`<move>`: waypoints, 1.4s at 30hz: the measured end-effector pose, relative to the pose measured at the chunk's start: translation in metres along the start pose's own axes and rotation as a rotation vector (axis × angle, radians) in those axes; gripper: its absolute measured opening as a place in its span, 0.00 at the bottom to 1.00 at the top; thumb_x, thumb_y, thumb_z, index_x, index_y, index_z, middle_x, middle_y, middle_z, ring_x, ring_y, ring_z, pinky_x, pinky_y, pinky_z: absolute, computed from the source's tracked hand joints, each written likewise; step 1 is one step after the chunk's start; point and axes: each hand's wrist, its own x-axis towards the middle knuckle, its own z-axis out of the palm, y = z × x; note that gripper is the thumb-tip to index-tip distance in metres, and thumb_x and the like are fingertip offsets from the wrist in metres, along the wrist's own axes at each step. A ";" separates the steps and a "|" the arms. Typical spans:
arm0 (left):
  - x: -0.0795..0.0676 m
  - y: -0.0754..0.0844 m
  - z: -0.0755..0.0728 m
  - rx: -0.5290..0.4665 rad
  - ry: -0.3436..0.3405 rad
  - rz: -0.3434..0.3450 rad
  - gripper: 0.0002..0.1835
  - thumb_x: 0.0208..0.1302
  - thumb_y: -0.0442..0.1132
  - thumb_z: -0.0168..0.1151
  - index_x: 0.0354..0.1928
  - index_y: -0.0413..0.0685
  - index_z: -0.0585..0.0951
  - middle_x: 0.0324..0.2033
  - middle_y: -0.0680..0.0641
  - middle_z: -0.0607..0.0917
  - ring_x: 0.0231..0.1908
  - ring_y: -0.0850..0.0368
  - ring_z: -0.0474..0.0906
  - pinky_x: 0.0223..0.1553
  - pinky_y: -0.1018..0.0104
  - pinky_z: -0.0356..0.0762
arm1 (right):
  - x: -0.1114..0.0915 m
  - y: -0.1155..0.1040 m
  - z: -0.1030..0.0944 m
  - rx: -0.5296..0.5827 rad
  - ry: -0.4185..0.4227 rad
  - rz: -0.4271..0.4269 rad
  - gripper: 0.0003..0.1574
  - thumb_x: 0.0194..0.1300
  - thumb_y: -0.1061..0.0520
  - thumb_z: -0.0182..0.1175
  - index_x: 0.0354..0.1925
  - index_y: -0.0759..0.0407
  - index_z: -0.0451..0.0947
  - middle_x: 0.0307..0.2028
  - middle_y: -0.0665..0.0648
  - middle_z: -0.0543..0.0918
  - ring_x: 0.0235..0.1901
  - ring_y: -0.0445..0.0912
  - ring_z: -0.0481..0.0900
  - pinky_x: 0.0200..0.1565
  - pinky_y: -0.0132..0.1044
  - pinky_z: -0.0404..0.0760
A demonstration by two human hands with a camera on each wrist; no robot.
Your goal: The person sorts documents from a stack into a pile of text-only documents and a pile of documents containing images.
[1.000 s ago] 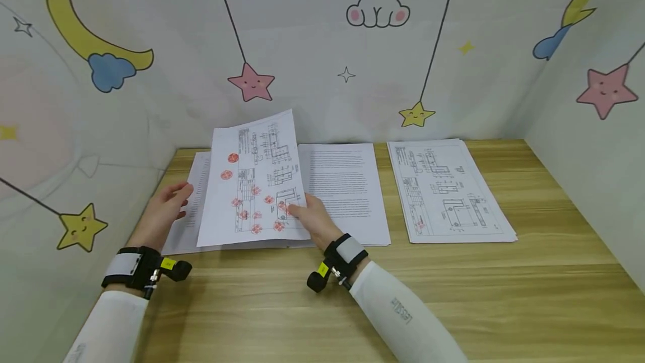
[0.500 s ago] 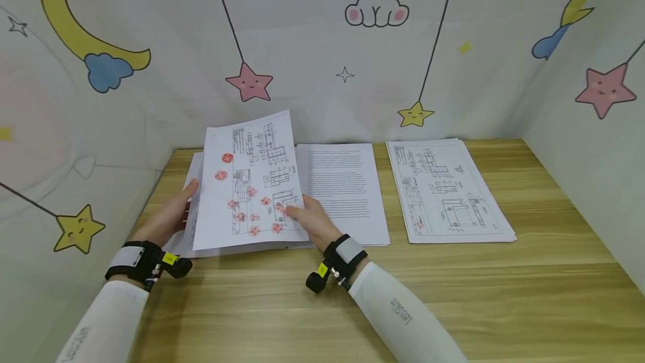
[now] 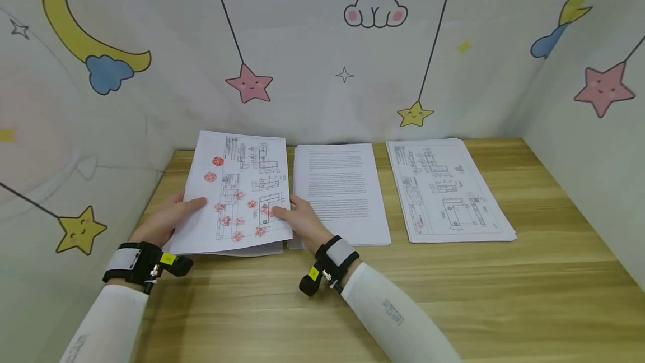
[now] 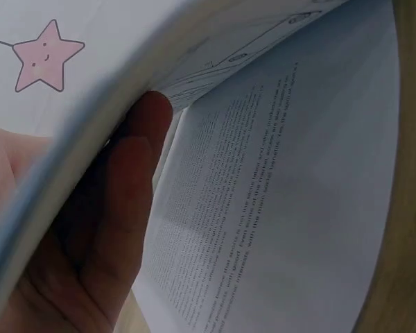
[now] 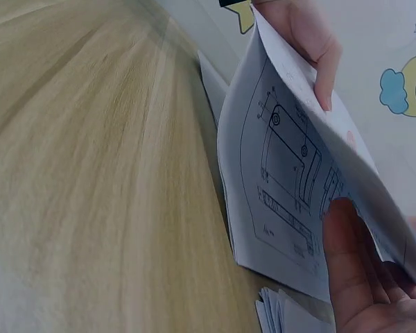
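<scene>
Both hands hold a few paper sheets with a technical drawing and red round stamps (image 3: 244, 184), raised and bent, on the left of the table. My left hand (image 3: 163, 217) grips their left edge, thumb on top and fingers underneath. The right hand (image 3: 308, 223) pinches the lower right edge, its thumb over the drawing. In the left wrist view, fingers (image 4: 128, 201) lie under the lifted paper, above a printed text page (image 4: 298, 187). Another drawing sheet (image 5: 270, 187) shows below the held paper in the right wrist view.
A pile of text pages (image 3: 337, 189) lies just right of the held sheets. Farther right is a pile of drawing sheets (image 3: 448, 200). The wooden table (image 3: 262, 312) meets a cartoon-printed curtain (image 3: 312, 32) at the back and sides.
The right hand has moved left and brought the sheets lower, uncovering more of the text pile. My left hand, free at first, has come to grip the left edge, thumb now on top.
</scene>
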 end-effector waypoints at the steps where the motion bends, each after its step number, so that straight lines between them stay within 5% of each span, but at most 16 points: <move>1: -0.001 0.000 -0.002 0.003 0.016 -0.003 0.39 0.66 0.56 0.49 0.71 0.43 0.50 0.40 0.49 0.79 0.34 0.56 0.83 0.34 0.62 0.83 | 0.000 -0.001 0.000 -0.015 0.014 0.004 0.28 0.64 0.51 0.57 0.61 0.52 0.68 0.44 0.56 0.84 0.40 0.46 0.83 0.38 0.38 0.81; 8: -0.004 0.002 -0.009 0.038 0.110 0.064 0.40 0.67 0.58 0.45 0.72 0.46 0.46 0.53 0.40 0.71 0.37 0.61 0.80 0.36 0.67 0.81 | -0.003 -0.011 -0.009 -0.045 0.079 0.008 0.36 0.65 0.49 0.56 0.68 0.53 0.59 0.50 0.63 0.80 0.43 0.50 0.82 0.47 0.46 0.82; 18: -0.015 0.024 0.001 -0.026 0.180 0.140 0.40 0.64 0.61 0.46 0.72 0.52 0.50 0.50 0.49 0.72 0.37 0.62 0.79 0.35 0.67 0.81 | -0.009 -0.022 -0.034 -0.052 0.111 -0.037 0.39 0.62 0.42 0.57 0.68 0.52 0.60 0.57 0.62 0.76 0.54 0.54 0.77 0.52 0.48 0.79; 25: -0.025 0.047 0.015 -0.236 0.111 0.201 0.38 0.63 0.56 0.53 0.71 0.54 0.54 0.45 0.54 0.76 0.35 0.64 0.82 0.32 0.68 0.83 | -0.012 -0.032 -0.050 -0.007 0.109 -0.043 0.46 0.60 0.31 0.51 0.69 0.50 0.57 0.59 0.61 0.73 0.56 0.53 0.75 0.56 0.49 0.76; 33: -0.022 0.064 0.037 -0.404 0.029 0.181 0.36 0.62 0.51 0.57 0.69 0.49 0.57 0.40 0.56 0.81 0.36 0.63 0.83 0.33 0.68 0.82 | -0.013 -0.029 -0.063 0.162 -0.022 -0.071 0.43 0.62 0.25 0.35 0.65 0.46 0.60 0.57 0.58 0.73 0.59 0.51 0.70 0.58 0.50 0.69; 39: -0.017 0.068 0.052 -0.442 -0.065 0.228 0.33 0.64 0.47 0.56 0.68 0.47 0.59 0.40 0.54 0.83 0.36 0.61 0.84 0.32 0.66 0.83 | -0.018 -0.032 -0.072 0.342 -0.110 -0.053 0.43 0.60 0.21 0.30 0.64 0.38 0.63 0.64 0.52 0.66 0.68 0.47 0.57 0.69 0.52 0.50; 42: -0.013 0.066 0.058 -0.399 -0.065 0.228 0.33 0.65 0.48 0.55 0.69 0.48 0.58 0.41 0.54 0.82 0.36 0.61 0.84 0.32 0.67 0.83 | -0.020 -0.035 -0.078 0.386 -0.096 -0.037 0.51 0.56 0.18 0.31 0.66 0.44 0.59 0.62 0.54 0.68 0.63 0.48 0.64 0.64 0.49 0.60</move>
